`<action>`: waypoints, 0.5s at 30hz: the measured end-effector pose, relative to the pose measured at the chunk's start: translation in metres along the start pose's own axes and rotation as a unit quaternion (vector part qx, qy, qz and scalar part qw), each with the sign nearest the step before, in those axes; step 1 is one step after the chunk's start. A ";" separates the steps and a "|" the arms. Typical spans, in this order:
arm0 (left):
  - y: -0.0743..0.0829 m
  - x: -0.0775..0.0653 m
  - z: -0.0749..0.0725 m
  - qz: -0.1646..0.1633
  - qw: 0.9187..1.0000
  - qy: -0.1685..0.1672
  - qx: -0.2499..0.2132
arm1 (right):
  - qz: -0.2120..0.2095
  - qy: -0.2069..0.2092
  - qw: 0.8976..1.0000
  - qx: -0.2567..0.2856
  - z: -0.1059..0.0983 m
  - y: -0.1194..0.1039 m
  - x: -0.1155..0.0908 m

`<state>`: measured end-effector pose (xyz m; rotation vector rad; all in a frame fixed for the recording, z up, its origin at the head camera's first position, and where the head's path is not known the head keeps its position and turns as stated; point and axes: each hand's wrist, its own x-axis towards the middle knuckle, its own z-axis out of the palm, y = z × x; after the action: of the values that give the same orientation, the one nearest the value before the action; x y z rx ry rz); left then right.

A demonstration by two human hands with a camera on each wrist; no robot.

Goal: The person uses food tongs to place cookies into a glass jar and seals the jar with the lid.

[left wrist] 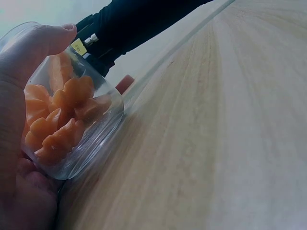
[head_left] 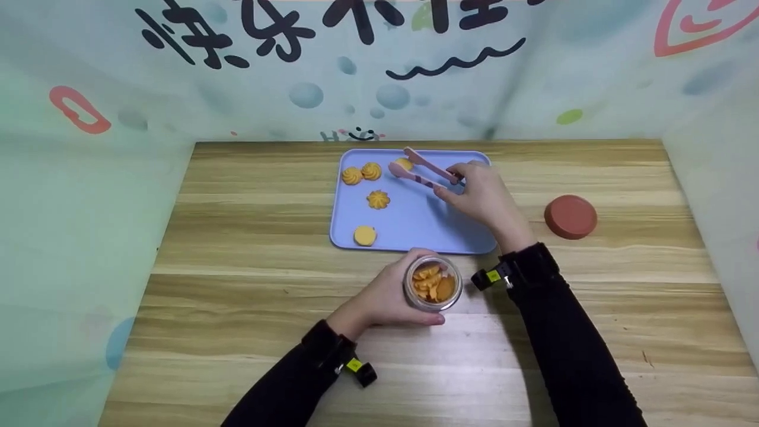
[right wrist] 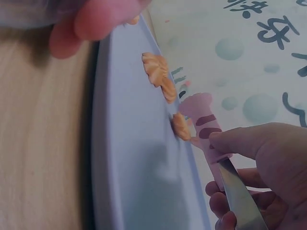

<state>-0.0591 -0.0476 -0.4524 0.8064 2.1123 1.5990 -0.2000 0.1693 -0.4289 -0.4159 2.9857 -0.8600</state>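
Observation:
My left hand [head_left: 394, 293] curls round a clear jar [head_left: 432, 308] with several orange-yellow cookies [left wrist: 62, 110] inside; the jar's mouth faces the head camera. My right hand [head_left: 483, 193] holds pink tongs [right wrist: 205, 120] with a metal middle, thumb on one arm and fingers on the other. The tongs' tips stand apart on either side of a cookie [head_left: 404, 164] near the back of the blue tray [head_left: 415, 231]; whether they touch it I cannot tell. On the tray's left part lie two swirled cookies [head_left: 362, 173] side by side, a flower-shaped cookie [head_left: 378, 200] and a round cookie [head_left: 365, 236].
A red round lid [head_left: 571, 217] lies on the wooden table [head_left: 249, 284], right of the tray. Behind the table's back edge rises a printed cloth backdrop [head_left: 249, 101], with pale cloth at both sides too.

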 end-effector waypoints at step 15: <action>0.000 0.000 -0.001 0.013 1.000 0.000 0.005 | 0.036 -0.033 0.999 0.004 0.006 0.002 0.001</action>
<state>-0.0597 -0.0479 -0.4519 0.8411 2.1196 1.6017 -0.2010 0.1679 -0.4353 -0.3267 2.9160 -0.8348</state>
